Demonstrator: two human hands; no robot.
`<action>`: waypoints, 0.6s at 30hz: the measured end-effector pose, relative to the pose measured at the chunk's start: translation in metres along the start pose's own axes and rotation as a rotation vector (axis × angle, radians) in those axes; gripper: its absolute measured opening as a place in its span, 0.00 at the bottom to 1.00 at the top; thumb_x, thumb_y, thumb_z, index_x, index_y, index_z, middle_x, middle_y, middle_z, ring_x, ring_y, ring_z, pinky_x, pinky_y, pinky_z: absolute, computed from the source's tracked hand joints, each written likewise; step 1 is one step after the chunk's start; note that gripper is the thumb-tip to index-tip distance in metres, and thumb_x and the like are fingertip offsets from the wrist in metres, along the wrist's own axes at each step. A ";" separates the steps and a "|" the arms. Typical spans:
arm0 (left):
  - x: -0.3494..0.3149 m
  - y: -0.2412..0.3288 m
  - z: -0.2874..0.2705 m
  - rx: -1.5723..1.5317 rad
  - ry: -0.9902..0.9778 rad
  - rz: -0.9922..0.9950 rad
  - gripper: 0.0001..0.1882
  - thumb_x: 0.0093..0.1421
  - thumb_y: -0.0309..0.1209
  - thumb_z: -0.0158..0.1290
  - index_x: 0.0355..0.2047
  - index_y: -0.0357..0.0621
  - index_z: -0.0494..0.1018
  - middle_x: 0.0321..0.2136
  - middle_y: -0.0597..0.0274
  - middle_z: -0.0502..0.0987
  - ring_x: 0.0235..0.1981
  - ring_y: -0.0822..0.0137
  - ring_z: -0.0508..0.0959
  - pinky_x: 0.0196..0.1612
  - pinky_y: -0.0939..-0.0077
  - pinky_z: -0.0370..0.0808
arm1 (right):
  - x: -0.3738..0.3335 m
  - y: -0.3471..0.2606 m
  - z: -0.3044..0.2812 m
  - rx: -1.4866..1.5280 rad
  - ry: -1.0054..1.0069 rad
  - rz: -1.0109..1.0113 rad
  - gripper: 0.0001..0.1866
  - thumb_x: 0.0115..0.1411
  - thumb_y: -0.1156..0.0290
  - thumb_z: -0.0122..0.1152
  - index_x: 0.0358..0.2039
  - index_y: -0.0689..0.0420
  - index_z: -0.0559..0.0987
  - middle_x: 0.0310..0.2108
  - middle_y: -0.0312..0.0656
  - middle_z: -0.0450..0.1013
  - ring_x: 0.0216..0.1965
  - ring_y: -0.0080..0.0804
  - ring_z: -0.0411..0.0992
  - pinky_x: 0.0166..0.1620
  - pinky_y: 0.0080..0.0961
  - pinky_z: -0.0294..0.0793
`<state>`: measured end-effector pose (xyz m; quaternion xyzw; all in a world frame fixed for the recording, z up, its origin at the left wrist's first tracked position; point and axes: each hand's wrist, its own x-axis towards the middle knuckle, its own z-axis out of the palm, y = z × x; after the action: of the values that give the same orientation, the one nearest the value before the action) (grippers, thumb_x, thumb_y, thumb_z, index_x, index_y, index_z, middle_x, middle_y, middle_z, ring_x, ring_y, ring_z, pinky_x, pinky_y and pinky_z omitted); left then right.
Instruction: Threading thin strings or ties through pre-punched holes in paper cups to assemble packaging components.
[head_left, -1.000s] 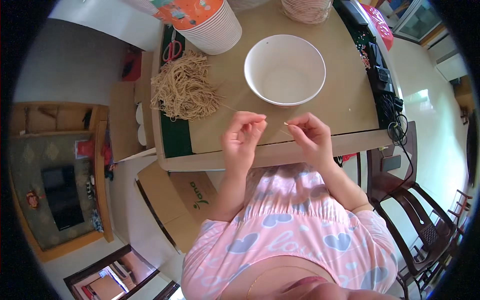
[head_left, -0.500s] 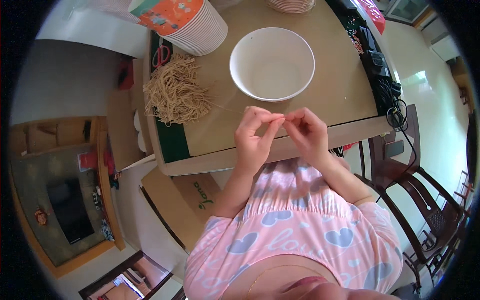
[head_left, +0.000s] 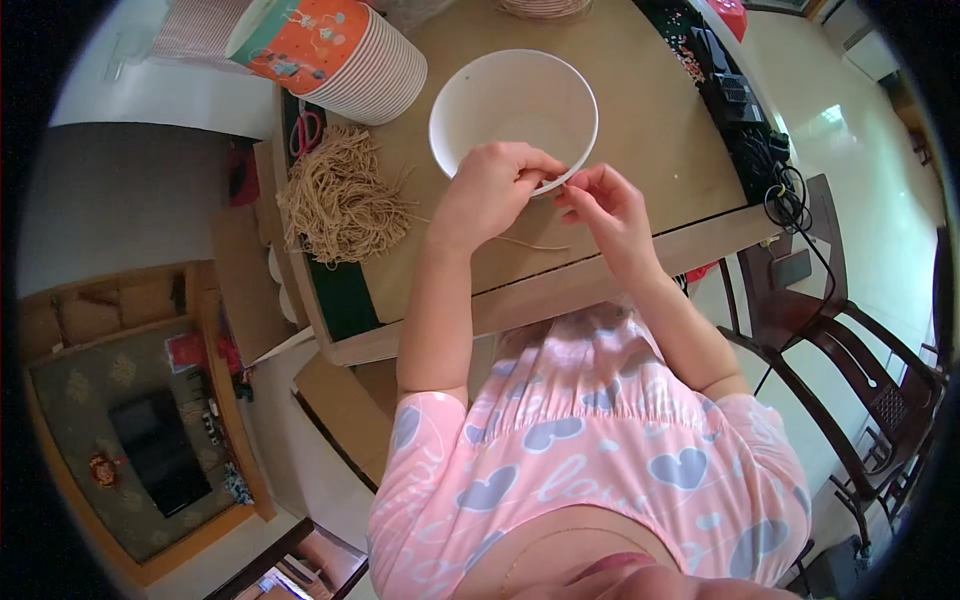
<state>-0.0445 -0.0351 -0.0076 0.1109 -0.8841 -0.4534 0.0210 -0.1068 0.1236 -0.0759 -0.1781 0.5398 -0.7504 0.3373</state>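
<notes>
A round white tub (head_left: 490, 95) stands on the brown tabletop, its open top facing up. My left hand (head_left: 492, 190) reaches over the near rim, with its closed fingertips at the rim's inner side. Beside it, my right hand (head_left: 610, 208) pinches thumb and forefinger close against the outside of the same rim. What lies between those right fingertips is too small to make out. A thin piece of tan twine (head_left: 540, 246) lies on the table below my hands. To the left sits a tangled heap of tan twine (head_left: 345, 205).
Red-handled scissors (head_left: 306, 133) lie behind the heap, near a tilted stack of orange and green paper tubs (head_left: 345, 65). Black cables (head_left: 788, 200) and a power strip run along the right edge. A dark wooden chair (head_left: 850, 390) stands right; a cardboard box (head_left: 345, 415) is below the table.
Both hands have moved from in front of the tub up to its near rim and have separated slightly. The twine strand now lies on the table. The whole view has shifted a little.
</notes>
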 end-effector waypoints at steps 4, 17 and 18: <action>0.001 0.001 0.000 -0.008 -0.016 0.010 0.11 0.55 0.22 0.49 0.36 0.38 0.79 0.32 0.52 0.80 0.33 0.59 0.80 0.38 0.71 0.75 | 0.003 0.001 -0.001 0.034 0.013 -0.023 0.06 0.61 0.73 0.57 0.34 0.62 0.73 0.32 0.37 0.76 0.35 0.21 0.75 0.35 0.18 0.77; -0.001 0.005 -0.001 -0.008 -0.023 0.004 0.08 0.54 0.25 0.53 0.33 0.38 0.79 0.30 0.53 0.79 0.30 0.59 0.79 0.35 0.69 0.74 | 0.005 -0.003 0.000 -0.007 -0.024 0.043 0.04 0.63 0.74 0.55 0.35 0.61 0.72 0.33 0.37 0.74 0.36 0.23 0.75 0.37 0.19 0.76; -0.002 0.007 -0.001 0.017 -0.020 -0.008 0.07 0.54 0.26 0.54 0.32 0.38 0.79 0.29 0.53 0.79 0.30 0.58 0.79 0.35 0.69 0.74 | 0.005 -0.004 0.000 -0.005 -0.021 0.045 0.04 0.63 0.74 0.55 0.35 0.61 0.72 0.32 0.36 0.74 0.34 0.22 0.74 0.37 0.19 0.75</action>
<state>-0.0437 -0.0316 -0.0007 0.1101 -0.8878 -0.4469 0.0093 -0.1110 0.1209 -0.0728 -0.1746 0.5421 -0.7392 0.3594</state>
